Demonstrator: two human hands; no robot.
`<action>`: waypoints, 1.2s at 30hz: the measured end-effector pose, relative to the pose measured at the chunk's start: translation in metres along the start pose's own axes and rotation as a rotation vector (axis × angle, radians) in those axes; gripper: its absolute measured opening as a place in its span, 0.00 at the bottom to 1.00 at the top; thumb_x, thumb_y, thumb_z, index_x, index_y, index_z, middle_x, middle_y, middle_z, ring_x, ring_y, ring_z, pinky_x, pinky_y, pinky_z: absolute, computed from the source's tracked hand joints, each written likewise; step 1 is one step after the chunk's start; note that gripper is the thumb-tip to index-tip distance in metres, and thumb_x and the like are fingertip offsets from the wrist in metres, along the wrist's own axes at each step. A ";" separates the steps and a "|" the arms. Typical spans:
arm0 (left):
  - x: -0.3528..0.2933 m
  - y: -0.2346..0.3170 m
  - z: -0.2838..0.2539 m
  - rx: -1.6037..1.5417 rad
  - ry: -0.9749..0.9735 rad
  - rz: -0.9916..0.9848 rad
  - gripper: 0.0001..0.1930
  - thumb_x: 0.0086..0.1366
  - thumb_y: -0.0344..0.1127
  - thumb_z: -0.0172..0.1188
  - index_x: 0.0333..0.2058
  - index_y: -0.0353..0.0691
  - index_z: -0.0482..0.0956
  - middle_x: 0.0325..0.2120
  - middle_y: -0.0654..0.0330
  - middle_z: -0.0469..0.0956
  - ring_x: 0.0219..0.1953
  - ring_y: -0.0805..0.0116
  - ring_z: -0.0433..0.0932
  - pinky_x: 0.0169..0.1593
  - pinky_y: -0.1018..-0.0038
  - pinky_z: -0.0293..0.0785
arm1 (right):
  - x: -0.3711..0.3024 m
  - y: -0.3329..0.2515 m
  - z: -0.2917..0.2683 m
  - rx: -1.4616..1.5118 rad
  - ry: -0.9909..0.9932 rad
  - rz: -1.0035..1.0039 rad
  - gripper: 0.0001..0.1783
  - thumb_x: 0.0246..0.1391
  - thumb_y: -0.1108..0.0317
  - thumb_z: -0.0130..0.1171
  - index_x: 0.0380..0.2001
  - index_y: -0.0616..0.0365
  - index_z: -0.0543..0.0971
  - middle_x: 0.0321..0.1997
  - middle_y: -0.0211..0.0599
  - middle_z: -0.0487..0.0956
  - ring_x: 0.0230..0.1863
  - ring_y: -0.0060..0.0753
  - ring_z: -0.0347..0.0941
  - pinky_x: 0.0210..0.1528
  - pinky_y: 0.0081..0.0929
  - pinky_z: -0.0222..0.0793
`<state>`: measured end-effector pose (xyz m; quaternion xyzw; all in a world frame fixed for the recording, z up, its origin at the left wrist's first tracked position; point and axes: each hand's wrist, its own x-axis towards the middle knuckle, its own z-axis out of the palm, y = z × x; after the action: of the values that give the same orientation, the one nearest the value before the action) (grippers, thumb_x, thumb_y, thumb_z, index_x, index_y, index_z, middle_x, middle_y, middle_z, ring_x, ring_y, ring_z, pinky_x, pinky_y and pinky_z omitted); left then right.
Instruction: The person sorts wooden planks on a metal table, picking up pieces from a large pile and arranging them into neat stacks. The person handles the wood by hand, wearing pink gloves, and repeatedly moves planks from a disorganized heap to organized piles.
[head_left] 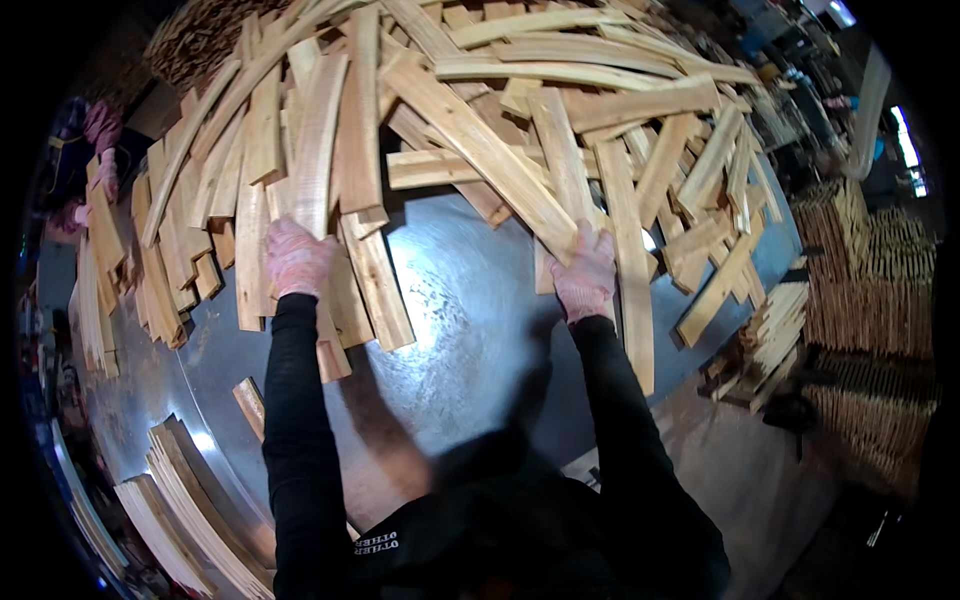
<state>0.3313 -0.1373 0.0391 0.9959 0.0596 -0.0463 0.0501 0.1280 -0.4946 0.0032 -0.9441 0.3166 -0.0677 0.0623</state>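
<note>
My left hand (300,258), in a pinkish glove, is closed over the near end of a pale wooden slat (322,130) that points away into the pile. To the right, my right hand (587,272), gloved alike, grips the near end of a long wooden board (485,155) lying slantwise across other pieces. The undersides of both grips are hidden. Beneath my left hand, more slats stick out toward me, among them a knotty board (378,285). Just right of my right hand lies another long slat (630,290).
A large heap of loose slats (590,60) covers the far side of the grey metal table (450,290). Stacked strips (200,510) stand at the lower left. At the right are tall wood stacks (870,280). A co-worker's gloved hand (105,170) holds wood at the far left.
</note>
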 end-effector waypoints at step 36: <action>-0.334 -0.020 0.012 -1.660 -0.505 -0.070 0.26 0.67 0.42 0.64 0.57 0.31 0.73 0.43 0.57 0.81 0.49 0.68 0.79 0.53 0.70 0.76 | -0.069 -0.115 0.030 1.531 -0.867 -0.371 0.18 0.57 0.62 0.65 0.47 0.61 0.80 0.42 0.38 0.83 0.42 0.32 0.80 0.44 0.33 0.76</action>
<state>-0.0020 -0.1572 0.0586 0.5948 0.0919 -0.2091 0.7708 0.1467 -0.3596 -0.0139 -0.6228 -0.0240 0.0931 0.7765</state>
